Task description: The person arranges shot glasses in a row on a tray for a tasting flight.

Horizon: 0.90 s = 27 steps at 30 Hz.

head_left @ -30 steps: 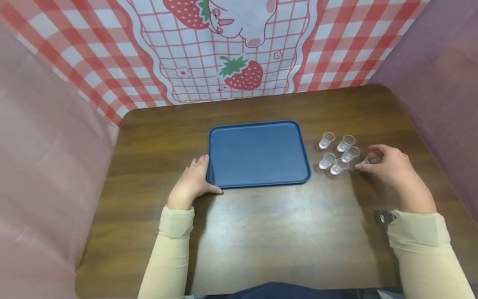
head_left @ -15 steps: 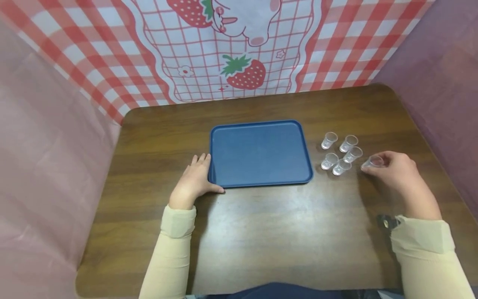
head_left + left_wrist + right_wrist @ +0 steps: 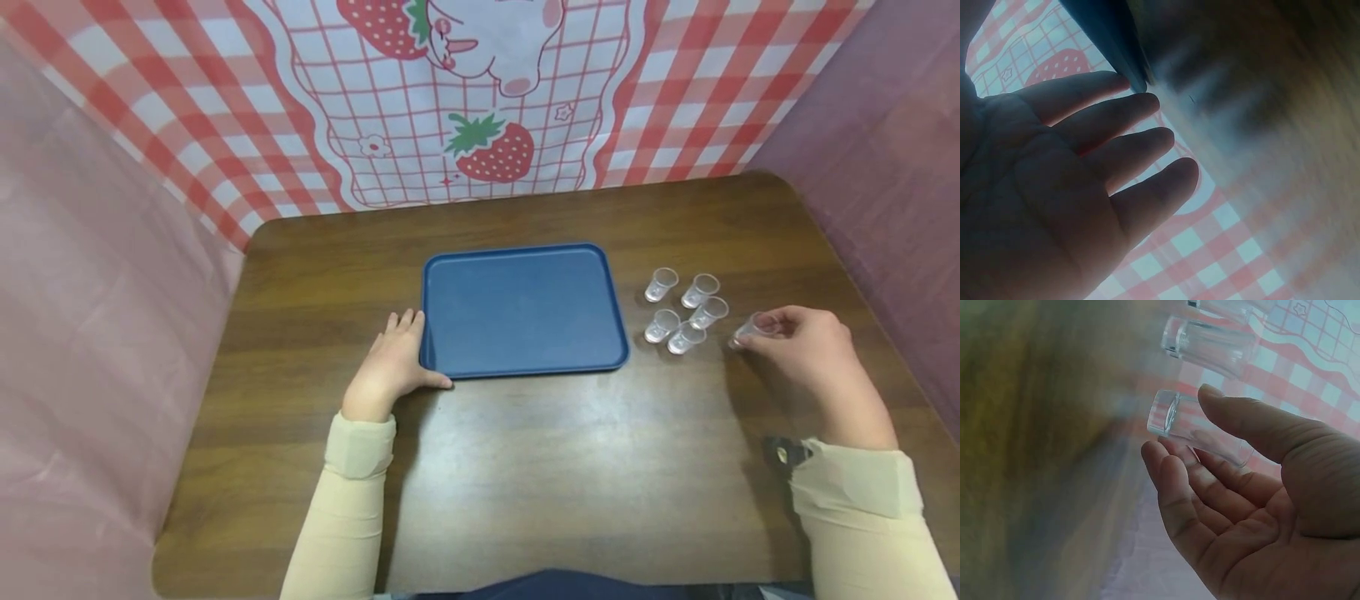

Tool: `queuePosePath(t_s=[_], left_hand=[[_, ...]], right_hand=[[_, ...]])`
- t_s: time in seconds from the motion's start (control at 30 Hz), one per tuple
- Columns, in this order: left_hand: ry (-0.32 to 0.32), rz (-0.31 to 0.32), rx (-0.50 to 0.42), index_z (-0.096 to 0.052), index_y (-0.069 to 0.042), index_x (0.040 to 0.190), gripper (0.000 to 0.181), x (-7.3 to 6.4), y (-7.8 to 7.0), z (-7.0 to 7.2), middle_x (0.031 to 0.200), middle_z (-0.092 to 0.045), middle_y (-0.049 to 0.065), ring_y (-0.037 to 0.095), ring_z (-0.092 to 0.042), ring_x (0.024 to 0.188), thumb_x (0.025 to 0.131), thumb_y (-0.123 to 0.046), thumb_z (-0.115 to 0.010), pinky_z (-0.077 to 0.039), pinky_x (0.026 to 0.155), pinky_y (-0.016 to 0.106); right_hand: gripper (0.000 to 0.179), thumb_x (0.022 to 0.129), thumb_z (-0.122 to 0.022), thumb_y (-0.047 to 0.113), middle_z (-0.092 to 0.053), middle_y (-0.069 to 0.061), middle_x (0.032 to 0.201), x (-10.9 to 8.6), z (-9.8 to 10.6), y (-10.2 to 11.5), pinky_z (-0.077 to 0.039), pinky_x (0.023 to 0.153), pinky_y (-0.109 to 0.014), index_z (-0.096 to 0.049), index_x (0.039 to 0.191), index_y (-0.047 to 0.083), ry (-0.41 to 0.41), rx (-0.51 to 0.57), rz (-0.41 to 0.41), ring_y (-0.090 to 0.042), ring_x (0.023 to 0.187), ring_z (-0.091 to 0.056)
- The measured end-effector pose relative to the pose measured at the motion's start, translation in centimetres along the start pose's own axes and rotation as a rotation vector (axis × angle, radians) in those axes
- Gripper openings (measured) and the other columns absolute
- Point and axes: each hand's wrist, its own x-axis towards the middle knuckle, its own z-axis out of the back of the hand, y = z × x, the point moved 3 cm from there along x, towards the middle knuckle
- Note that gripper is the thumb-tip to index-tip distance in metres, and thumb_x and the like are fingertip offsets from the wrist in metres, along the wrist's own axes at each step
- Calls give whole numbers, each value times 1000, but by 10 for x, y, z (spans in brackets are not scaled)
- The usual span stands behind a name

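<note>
A small clear shot glass [image 3: 756, 327] is at the table's right side, pinched between the thumb and curled fingers of my right hand [image 3: 813, 354]. In the right wrist view the thumb lies along the near side of this glass [image 3: 1163, 412], with the fingers on its other side. Whether its base touches the table is hard to tell. My left hand [image 3: 386, 367] rests with straight fingers against the left edge of a blue tray [image 3: 525, 312], its thumb at the near left corner. The left wrist view has those fingers [image 3: 1147, 140] beside the tray's dark edge [image 3: 1107, 31].
Several more clear shot glasses [image 3: 686, 337] stand clustered upright between the tray and my right hand. The wooden table [image 3: 540, 483] ends at a red-and-white checked cloth [image 3: 300, 167] behind. Pink cloth [image 3: 97, 333] hangs at the left side, and more at the right.
My right hand and its glass have shifted slightly to the right, away from the cluster, and more of the glass shows. The left hand and tray stay together as before.
</note>
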Motion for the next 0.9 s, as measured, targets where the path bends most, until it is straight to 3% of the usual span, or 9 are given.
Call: queuePosePath(t_s=[0.2, 0.3, 0.57, 0.9], left_hand=[[1, 1, -9, -18, 7, 159, 126, -1, 1, 0, 163, -18, 27, 45, -8, 150, 72, -48, -92, -15, 119, 56], [2, -1, -9, -18, 7, 159, 126, -1, 1, -1, 163, -18, 28, 45, -9, 150, 72, -47, -92, -15, 118, 57], [-2, -1, -13, -19, 7, 159, 126, -1, 0, -2, 163, -19, 28, 45, -9, 150, 72, -46, -93, -15, 118, 57], [0, -5, -16, -17, 6, 159, 127, 0, 0, -3, 164, -18, 27, 43, -8, 151, 72, -47, -92, -14, 119, 56]], right_hand=[[56, 93, -72, 45, -68, -27, 107, -6, 12, 10, -46, 65, -34, -65, 120, -3, 8, 35, -49, -36, 92, -63], [54, 93, -73, 45, -70, -24, 104, -7, 19, 15, -44, 65, -31, -66, 119, -2, -19, 36, -35, -30, 88, -62], [44, 89, -80, 35, -74, -16, 91, -5, 30, 33, -40, 59, -20, -71, 111, -2, -103, 25, 42, 3, 69, -54], [43, 90, -79, 36, -74, -18, 93, -1, 33, 58, -40, 64, -20, -71, 112, 0, -103, 21, 87, 11, 68, -51]])
